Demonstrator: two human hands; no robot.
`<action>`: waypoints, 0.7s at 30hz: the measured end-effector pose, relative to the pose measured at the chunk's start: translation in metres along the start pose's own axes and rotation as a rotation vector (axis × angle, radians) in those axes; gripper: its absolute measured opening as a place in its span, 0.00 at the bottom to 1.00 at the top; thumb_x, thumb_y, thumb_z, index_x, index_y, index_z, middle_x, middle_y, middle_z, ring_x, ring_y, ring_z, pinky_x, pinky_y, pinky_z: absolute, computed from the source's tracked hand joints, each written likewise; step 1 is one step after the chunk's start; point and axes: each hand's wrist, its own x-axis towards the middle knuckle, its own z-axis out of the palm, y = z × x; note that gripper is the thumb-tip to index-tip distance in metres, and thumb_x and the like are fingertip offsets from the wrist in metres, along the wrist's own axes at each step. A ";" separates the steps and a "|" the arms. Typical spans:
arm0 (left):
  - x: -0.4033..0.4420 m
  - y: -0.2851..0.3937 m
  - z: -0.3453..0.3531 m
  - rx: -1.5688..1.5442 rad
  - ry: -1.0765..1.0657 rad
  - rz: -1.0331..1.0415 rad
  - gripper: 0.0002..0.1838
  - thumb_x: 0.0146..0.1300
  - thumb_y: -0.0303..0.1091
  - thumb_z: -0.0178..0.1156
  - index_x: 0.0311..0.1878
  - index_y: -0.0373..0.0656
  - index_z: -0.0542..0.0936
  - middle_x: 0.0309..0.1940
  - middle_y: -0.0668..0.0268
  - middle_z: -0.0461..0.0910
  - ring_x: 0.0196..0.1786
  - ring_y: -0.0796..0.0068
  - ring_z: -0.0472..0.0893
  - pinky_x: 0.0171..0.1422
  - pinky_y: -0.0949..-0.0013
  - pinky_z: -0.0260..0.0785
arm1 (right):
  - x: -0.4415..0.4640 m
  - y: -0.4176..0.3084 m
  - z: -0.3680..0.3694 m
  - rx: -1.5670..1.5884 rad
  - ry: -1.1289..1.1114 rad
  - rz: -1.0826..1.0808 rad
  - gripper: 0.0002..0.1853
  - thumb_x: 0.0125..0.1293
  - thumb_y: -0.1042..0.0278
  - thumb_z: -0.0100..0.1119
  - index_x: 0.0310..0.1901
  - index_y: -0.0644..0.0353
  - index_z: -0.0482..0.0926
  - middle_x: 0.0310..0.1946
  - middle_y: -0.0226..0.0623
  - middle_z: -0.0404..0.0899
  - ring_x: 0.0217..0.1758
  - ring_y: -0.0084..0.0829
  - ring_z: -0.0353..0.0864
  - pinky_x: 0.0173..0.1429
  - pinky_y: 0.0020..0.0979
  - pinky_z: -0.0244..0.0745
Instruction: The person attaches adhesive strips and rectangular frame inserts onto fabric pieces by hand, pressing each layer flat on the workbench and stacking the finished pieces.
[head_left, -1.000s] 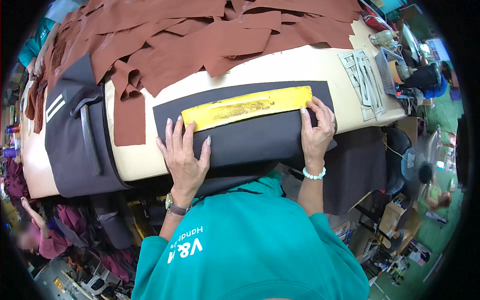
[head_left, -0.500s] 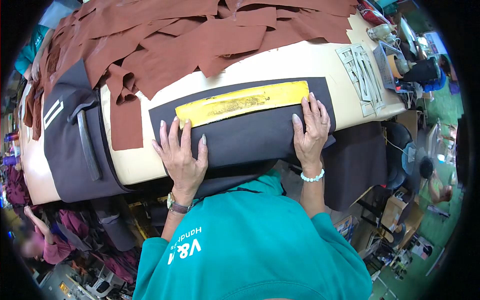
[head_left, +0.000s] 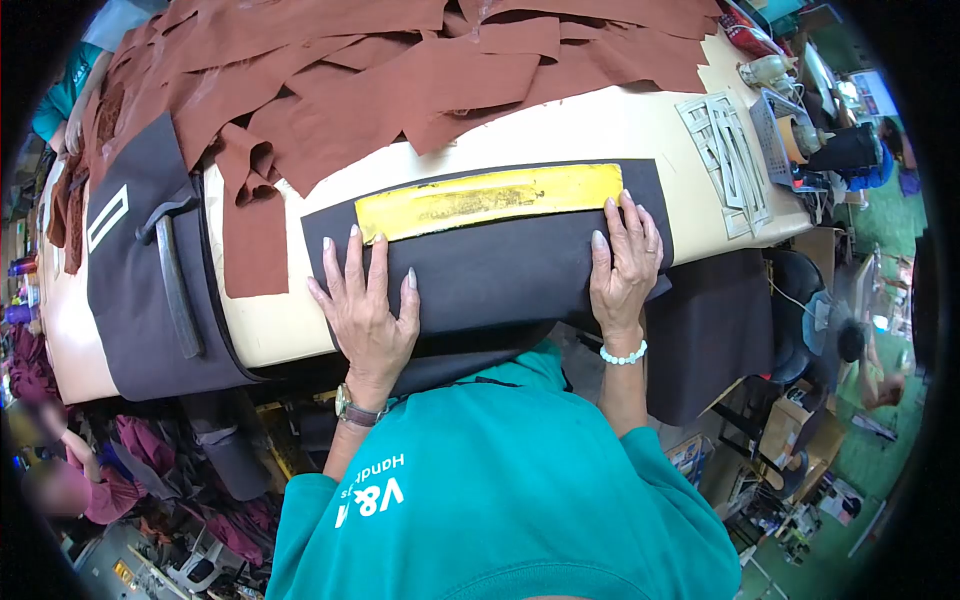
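A slightly curved yellow strip (head_left: 490,200) with dark worn marks lies across a black sheet of material (head_left: 500,265) at the table's near edge. My left hand (head_left: 365,315) rests on the sheet with fingers spread, its fingertips at the strip's lower left corner. On the other side, my right hand (head_left: 625,265) lies with fingers stretched out, fingertips at the strip's right end. Neither hand is wrapped around anything. The near part of the sheet hangs over the table edge.
To the left, a hammer (head_left: 175,275) and a pale rectangular frame (head_left: 108,220) lie on more black material (head_left: 140,320). Brown material pieces (head_left: 400,80) cover the far side. Pale frames (head_left: 722,160) and a grey basket (head_left: 775,130) are at right. Other people are at left.
The strip's left end has moved slightly away from me, so it lies less tilted. My left fingertips have moved a little the same way; my right hand has hardly moved.
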 end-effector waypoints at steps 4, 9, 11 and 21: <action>0.001 0.002 -0.001 0.020 -0.017 -0.009 0.28 0.58 0.42 0.58 0.62 0.44 0.71 0.67 0.57 0.62 0.72 0.48 0.53 0.68 0.32 0.40 | 0.001 -0.001 -0.002 -0.015 -0.036 0.002 0.22 0.66 0.57 0.50 0.59 0.53 0.74 0.64 0.34 0.68 0.66 0.40 0.62 0.69 0.42 0.52; 0.001 0.001 -0.001 0.004 -0.011 -0.014 0.28 0.59 0.43 0.57 0.62 0.43 0.71 0.67 0.56 0.61 0.72 0.48 0.53 0.68 0.32 0.40 | 0.001 -0.002 -0.003 -0.073 -0.080 -0.009 0.23 0.67 0.56 0.49 0.61 0.52 0.72 0.66 0.33 0.66 0.67 0.41 0.61 0.70 0.43 0.50; 0.000 0.001 -0.001 0.000 -0.013 -0.008 0.28 0.59 0.44 0.57 0.62 0.43 0.71 0.67 0.56 0.61 0.72 0.48 0.52 0.67 0.32 0.41 | 0.002 -0.002 -0.004 -0.077 -0.095 -0.004 0.23 0.67 0.56 0.48 0.62 0.52 0.71 0.66 0.33 0.65 0.67 0.41 0.61 0.70 0.43 0.50; 0.000 0.002 -0.001 -0.040 -0.029 -0.034 0.29 0.59 0.42 0.57 0.64 0.44 0.68 0.68 0.57 0.60 0.72 0.46 0.51 0.68 0.33 0.38 | 0.002 -0.003 -0.004 -0.056 -0.090 -0.017 0.23 0.68 0.56 0.47 0.62 0.53 0.71 0.66 0.32 0.65 0.67 0.41 0.61 0.70 0.43 0.50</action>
